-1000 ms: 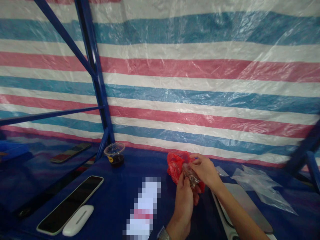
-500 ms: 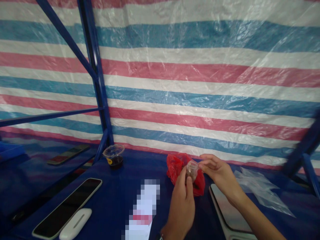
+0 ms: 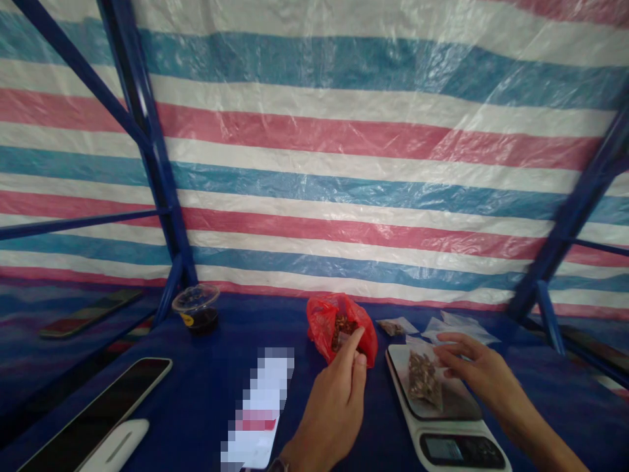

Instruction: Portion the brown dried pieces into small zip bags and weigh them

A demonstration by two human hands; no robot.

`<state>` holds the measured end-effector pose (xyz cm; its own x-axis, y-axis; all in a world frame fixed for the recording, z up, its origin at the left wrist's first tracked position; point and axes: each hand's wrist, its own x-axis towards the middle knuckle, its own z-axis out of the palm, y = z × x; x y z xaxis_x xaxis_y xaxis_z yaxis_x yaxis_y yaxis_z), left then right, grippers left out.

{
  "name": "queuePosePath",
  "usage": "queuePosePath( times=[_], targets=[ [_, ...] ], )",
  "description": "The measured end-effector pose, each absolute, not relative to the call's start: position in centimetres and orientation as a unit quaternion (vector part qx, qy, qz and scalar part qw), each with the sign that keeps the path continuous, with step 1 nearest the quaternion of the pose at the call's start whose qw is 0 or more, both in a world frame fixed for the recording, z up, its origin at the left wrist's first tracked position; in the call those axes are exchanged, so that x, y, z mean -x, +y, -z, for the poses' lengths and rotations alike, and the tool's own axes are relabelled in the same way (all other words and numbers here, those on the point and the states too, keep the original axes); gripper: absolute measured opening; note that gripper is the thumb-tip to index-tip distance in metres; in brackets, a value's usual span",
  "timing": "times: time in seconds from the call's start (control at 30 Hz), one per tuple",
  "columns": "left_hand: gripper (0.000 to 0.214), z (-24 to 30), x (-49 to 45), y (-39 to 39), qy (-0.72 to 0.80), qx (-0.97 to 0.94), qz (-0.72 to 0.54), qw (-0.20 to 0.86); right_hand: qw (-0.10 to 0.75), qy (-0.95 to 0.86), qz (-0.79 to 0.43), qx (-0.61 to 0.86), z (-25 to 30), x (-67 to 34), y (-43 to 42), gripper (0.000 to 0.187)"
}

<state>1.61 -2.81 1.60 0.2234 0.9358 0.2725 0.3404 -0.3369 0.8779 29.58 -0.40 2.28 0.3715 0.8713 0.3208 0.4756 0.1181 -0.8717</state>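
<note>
A small clear zip bag of brown dried bits lies on the metal plate of a white digital scale. Beside its upper right edge is my right hand, fingers apart and bent, holding nothing that shows. My left hand reaches to the front of a red plastic bag, its fingers close together. Whether something small sits in them is hidden. The red bag stands open, with reddish-brown dried bits inside.
Behind the scale lie another small filled bag and several flat clear bags. A lidded clear cup of dark liquid, a phone, a white case and a pixelated white strip are to the left. Blue posts frame a striped sheet.
The small clear bag has gone from my hands onto the scale. My right hand has moved right and down. My left hand stays by the red bag. The view has shifted right.
</note>
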Motion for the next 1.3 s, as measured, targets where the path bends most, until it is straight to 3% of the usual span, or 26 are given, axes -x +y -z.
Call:
queuePosePath(
  times=[0.17, 0.33, 0.5, 0.93, 1.3],
  targets=[
    [0.053, -1.4, -1.2, -2.7, 0.449, -0.734, -0.388, 0.331, 0.464, -0.544, -0.154, 0.682, -1.6, -31.3, -0.5, 0.026],
    [0.05, -1.1, -1.3, -2.8, 0.439, -0.756, -0.365, 0.321, 0.442, -0.499, -0.063, 0.743, -2.5, -31.6, -1.0, 0.039],
    [0.048, -0.9, -1.5, -3.2, 0.423, -0.779, -0.333, 0.322, 0.45, -0.451, -0.061, 0.769, -2.9, -31.3, -1.6, 0.05],
    [0.046, -0.7, -1.2, -3.2, 0.419, -0.794, -0.313, 0.309, 0.454, -0.475, -0.079, 0.75, -2.5, -30.7, -1.4, 0.046],
    [0.046, -0.9, -1.3, -3.1, 0.414, -0.808, -0.299, 0.295, 0.382, -0.577, -0.036, 0.721, 0.3, -32.0, 0.1, 0.058]
  ],
)
